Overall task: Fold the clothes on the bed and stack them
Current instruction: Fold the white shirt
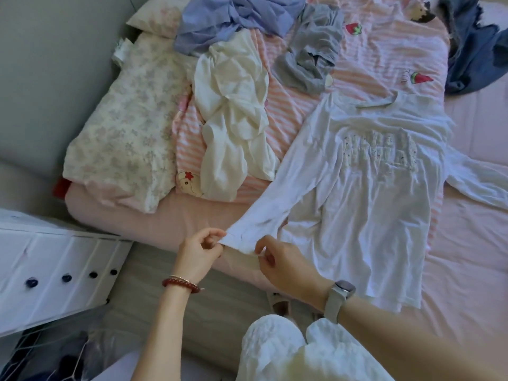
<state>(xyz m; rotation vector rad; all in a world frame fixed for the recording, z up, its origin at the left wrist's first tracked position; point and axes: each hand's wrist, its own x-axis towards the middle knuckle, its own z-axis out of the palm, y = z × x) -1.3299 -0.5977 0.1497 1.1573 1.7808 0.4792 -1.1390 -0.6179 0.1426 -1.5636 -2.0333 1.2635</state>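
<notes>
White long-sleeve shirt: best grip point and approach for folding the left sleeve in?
Grip the sleeve cuff, from the near bed edge. The white long-sleeve shirt lies flat, sleeve stretched diagonally toward the person; both the left hand and right hand already pinch its corners there.

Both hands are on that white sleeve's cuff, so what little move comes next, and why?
Probably carry the cuff across onto the white shirt. The left hand and right hand both pinch it, and the shirt lies spread flat with its sleeves out.
</notes>
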